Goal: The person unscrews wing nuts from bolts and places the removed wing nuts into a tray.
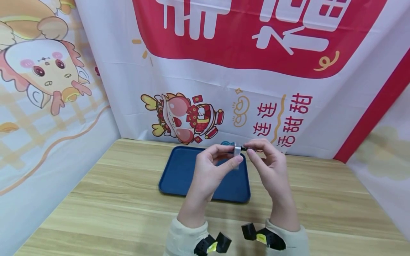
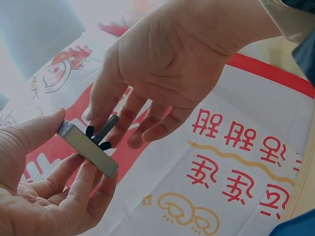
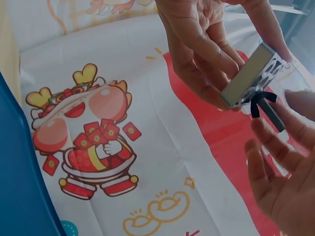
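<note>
My left hand (image 1: 211,167) grips a small rectangular metal block (image 1: 237,150) by its edges, thumb on the near side and fingers on the far side. In the left wrist view, a dark threaded bolt (image 2: 109,126) stands out from the block's face, with a black wing nut (image 2: 105,145) on it close to that face. The right hand (image 1: 272,165) has its thumb and index fingertips at the wing nut and bolt, pinching there. Cut-out openings show on the block's bolt side in the right wrist view, and the right hand's other fingers (image 3: 261,169) are loosely bent.
Below and behind the hands, a blue tray (image 1: 174,177) lies on the wooden table (image 1: 105,199). A printed white and red cloth (image 1: 192,78) hangs at the table's back edge, with another printed cloth (image 1: 64,149) along the left.
</note>
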Demonstrator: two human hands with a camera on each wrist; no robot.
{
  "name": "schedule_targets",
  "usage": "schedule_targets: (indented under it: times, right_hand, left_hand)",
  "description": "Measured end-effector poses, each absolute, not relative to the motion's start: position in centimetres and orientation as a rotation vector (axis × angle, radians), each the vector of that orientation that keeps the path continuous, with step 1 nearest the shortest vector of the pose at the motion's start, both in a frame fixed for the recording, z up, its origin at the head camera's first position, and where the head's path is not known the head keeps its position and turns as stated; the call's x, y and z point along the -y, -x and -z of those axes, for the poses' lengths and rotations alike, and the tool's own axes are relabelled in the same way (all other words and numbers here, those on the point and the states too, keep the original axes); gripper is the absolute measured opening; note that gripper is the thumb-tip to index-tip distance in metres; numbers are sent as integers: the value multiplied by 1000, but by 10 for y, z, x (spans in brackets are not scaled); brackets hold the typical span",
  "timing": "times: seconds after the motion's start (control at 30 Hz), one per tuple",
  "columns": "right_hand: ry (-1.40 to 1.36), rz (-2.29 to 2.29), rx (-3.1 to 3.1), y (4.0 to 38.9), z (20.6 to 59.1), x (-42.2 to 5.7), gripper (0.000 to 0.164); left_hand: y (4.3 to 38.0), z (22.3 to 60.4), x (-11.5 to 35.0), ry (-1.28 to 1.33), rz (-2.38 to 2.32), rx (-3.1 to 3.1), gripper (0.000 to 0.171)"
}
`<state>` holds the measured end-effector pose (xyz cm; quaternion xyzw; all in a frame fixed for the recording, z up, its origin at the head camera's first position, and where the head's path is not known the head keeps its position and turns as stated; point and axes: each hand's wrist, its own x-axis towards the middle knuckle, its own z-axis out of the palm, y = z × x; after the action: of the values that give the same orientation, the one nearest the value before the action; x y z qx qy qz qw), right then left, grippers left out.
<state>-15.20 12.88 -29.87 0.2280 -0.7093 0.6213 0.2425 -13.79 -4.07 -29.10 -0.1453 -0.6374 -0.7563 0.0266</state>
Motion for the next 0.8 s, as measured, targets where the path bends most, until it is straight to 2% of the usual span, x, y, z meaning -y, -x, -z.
schedule_targets:
  times: [0.17, 0.27, 0.67, 0.8]
  right_hand:
    - [-348, -1863, 2013, 151, 295, -124, 27]
    - [-279, -2011, 1977, 150, 294, -121, 26]
    - [-327, -2106, 1892, 148, 294, -118, 13]
    - [-362, -2027, 1949, 147, 295, -120, 26]
  left_hand:
    - [138, 291, 40, 449, 2322, 1983, 34]
    - [139, 291, 39, 452, 2311, 1989, 34]
    - [138, 291, 38, 466, 2295, 1993, 34]
    - [135, 291, 39, 437, 2312, 2003, 34]
